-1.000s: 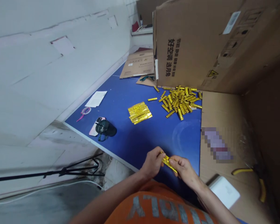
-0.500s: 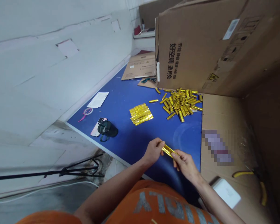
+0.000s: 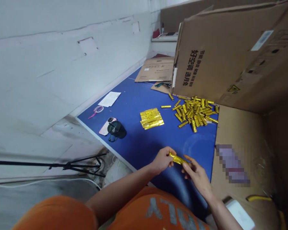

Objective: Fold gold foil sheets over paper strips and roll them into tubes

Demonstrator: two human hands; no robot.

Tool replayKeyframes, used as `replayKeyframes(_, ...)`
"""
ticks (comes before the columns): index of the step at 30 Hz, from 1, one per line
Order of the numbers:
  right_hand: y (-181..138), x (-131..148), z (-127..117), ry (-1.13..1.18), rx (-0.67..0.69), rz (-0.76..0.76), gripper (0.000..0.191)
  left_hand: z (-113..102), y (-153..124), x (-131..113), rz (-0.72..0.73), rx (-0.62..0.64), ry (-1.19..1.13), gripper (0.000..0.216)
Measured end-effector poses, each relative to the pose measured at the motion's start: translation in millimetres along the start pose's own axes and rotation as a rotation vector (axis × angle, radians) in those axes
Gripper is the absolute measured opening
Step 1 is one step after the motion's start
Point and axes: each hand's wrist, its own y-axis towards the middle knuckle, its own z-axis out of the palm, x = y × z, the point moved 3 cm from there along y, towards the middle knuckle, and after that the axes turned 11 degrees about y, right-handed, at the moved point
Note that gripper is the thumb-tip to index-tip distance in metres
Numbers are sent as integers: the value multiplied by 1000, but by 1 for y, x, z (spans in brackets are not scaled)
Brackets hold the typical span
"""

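Note:
A narrow strip of gold foil (image 3: 179, 159) spans the space between my hands, above the near part of the blue table (image 3: 132, 150). My left hand (image 3: 163, 159) pinches its left end. The fingers of my right hand (image 3: 195, 172) are closed on the right end, thumb on the near side. Beyond my hands lies a flat stack of gold foil sheets (image 3: 151, 118). A heap of small gold foil rolls (image 3: 194, 111) rests at the table's right side, a few of them lying apart.
A dark lidded cup (image 3: 117, 129) stands against a phone (image 3: 105, 127) at the left. White paper (image 3: 109, 99) and a tape roll (image 3: 99, 109) lie near the wall. A large cardboard box (image 3: 213, 64) rises behind the heap. A black tripod (image 3: 69, 165) stands left of the table.
The view has swung left, so things appear further right. My hands still hold the foil strip, which now lies flatter, and my right index finger has lifted from it.

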Motion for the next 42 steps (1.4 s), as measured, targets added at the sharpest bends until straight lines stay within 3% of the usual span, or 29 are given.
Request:
replayKeyframes(2, 1, -3, 3, 210, 45, 105, 46, 2, -3, -1, 41, 15, 5, 28)
replayKeyframes(5, 0, -1, 7, 359, 56, 110, 32, 7, -6, 0, 67, 49, -7, 30)
replayKeyframes(10, -2, 5, 6, 366, -32, 4, 30, 13, -8, 2, 50, 104, -13, 9)
replayKeyframes(15, -3, 4, 6, 409, 31, 89, 32, 12, -8, 0, 57, 140, 28, 10)
replayKeyframes(23, -3, 9, 8, 256, 71, 36, 32, 11, -12, -6, 73, 77, 173, 16)
replayKeyframes(27, -1, 18, 7, 70, 180, 53, 31, 13, -16, -12, 113, 111, 269, 14)
replayKeyframes(31, 0, 21, 9, -4, 289, 76, 36, 16, -19, -13, 130, 114, 307, 26)
replayKeyframes(38, -1, 5, 8, 108, 313, 190, 40, 5, -15, -13, 121, 25, 317, 30)
replayKeyframes(42, -2, 7, 6, -6, 270, 83, 39, -2, -12, -13, 107, -3, 297, 32)
